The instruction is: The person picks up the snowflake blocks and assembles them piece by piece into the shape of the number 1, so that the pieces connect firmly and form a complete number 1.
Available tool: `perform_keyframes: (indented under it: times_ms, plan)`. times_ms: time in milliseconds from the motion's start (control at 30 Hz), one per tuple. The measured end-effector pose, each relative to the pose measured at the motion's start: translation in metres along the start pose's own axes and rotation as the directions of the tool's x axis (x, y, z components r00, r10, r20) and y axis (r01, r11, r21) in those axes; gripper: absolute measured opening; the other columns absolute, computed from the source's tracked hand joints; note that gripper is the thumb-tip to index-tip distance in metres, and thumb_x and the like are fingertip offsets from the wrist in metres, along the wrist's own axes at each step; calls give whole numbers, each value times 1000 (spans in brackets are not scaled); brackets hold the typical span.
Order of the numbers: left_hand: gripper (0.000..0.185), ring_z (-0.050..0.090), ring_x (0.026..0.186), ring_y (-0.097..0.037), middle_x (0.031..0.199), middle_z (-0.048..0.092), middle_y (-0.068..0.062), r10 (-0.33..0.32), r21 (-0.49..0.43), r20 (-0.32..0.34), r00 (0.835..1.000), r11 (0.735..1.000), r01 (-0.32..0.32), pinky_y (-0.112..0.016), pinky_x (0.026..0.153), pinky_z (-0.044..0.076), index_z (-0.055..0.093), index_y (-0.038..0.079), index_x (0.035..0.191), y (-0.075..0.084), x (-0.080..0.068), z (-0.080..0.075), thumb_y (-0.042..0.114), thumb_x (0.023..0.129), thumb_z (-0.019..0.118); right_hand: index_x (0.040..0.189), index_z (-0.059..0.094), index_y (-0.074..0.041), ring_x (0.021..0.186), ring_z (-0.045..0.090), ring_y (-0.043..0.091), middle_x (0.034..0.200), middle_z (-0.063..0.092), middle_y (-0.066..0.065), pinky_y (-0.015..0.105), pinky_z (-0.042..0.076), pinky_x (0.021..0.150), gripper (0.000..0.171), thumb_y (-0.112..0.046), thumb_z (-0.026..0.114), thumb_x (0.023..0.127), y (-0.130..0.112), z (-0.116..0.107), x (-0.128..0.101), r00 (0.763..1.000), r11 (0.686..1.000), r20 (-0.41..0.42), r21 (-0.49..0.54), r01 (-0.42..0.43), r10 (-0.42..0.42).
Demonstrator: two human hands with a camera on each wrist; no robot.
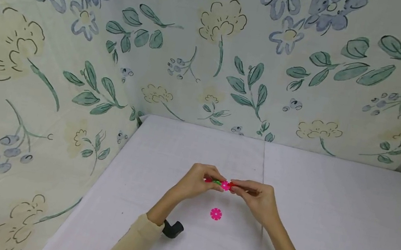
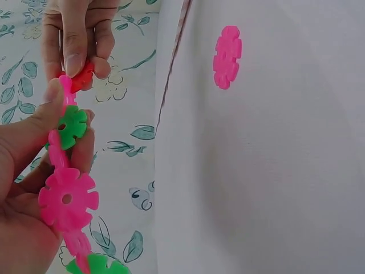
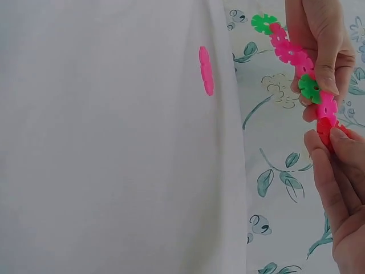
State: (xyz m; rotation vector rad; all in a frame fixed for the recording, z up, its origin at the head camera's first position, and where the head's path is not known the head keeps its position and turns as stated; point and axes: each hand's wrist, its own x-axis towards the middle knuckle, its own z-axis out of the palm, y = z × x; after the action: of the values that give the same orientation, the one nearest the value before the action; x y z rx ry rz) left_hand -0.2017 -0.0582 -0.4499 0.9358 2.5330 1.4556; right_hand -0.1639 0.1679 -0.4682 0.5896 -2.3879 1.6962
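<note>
Holding a short chain of interlocked plastic snowflake discs [image 2: 67, 171] above the white cloth-covered counter [image 1: 328, 215], the person works at its right end. The left hand [image 1: 195, 183] pinches the chain between thumb and fingers, its grip narrow round the pink and green pieces. The right hand [image 1: 257, 199] pinches a red plastic snowflake disc [image 3: 326, 130] with fingertips and presses it against the last pink disc in the chain; whether its slot is fully seated I cannot tell. Several discs look already joined. One loose pink plastic snowflake disc [image 1: 215, 214] lies flat on the counter, near the hands and below them, apparently yet to be added.
</note>
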Motion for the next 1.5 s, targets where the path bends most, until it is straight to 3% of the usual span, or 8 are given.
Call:
perform_keyframes:
  times_ms: [167, 300, 467, 633, 833, 1133, 1333, 1500]
  plan:
    - [29, 62, 90, -5, 100, 72, 7, -19, 51, 21, 1000, 999, 18, -21, 81, 54, 74, 15, 107, -4, -2, -1, 26, 81, 77, 111, 72, -8, 84, 74, 14, 104, 74, 14, 22, 58, 75, 26, -13, 73, 85, 4, 2, -1, 997, 995, 9, 62, -83, 83]
    - [36, 63, 99, -7, 108, 71, 4, 38, 118, 19, 999, 992, -40, -19, 86, 53, 71, 12, 114, -4, -2, -1, 24, 81, 77, 113, 70, -2, 82, 75, 18, 104, 72, 20, 27, 59, 73, 31, -13, 73, 84, 6, 6, -1, 984, 971, 3, 166, -174, 176]
    - [42, 64, 101, -6, 109, 70, 4, 105, 150, 5, 994, 983, -105, -15, 88, 52, 69, 15, 119, 0, -3, 5, 21, 78, 79, 115, 68, -1, 82, 75, 20, 103, 73, 19, 30, 59, 73, 36, -18, 75, 84, 1, 11, 1, 950, 923, -10, 241, -301, 312]
    - [39, 65, 96, -5, 104, 71, 3, 130, 134, -37, 991, 983, -124, -13, 84, 52, 71, 13, 116, 2, -2, 9, 17, 79, 78, 117, 67, 0, 83, 74, 18, 108, 72, 18, 30, 59, 75, 37, -20, 73, 86, -3, 13, 2, 920, 882, 8, 280, -379, 392]
    - [33, 66, 94, -8, 100, 72, 0, 150, 124, -57, 987, 982, -142, -16, 84, 53, 74, 8, 110, 0, -1, 7, 14, 78, 78, 120, 65, 0, 87, 74, 18, 108, 73, 14, 31, 59, 78, 41, -25, 70, 89, -4, 11, 1, 898, 852, 51, 298, -431, 436]
    - [31, 65, 88, -8, 96, 73, 2, 36, 57, -80, 996, 998, -32, -21, 78, 56, 76, 9, 105, -10, -5, -2, 16, 75, 81, 129, 60, -7, 102, 70, 20, 118, 69, 17, 31, 57, 86, 43, -29, 65, 92, 4, 5, -11, 884, 859, 150, 213, -466, 443]
    - [30, 65, 88, -8, 96, 74, 2, 11, 21, -84, 996, 1000, -9, -22, 79, 56, 76, 10, 104, -13, -8, -7, 16, 75, 81, 129, 60, -6, 102, 70, 20, 119, 67, 20, 22, 56, 85, 45, -20, 71, 88, 14, 7, -19, 863, 858, 253, 169, -485, 438]
    - [29, 64, 87, -8, 95, 74, 2, -3, 19, -83, 997, 1000, 5, -23, 76, 56, 76, 11, 103, -15, -9, -9, 17, 75, 81, 125, 62, -2, 103, 68, 27, 118, 68, 21, 20, 56, 83, 45, -13, 75, 83, 18, 13, -21, 863, 879, 308, 134, -457, 402]
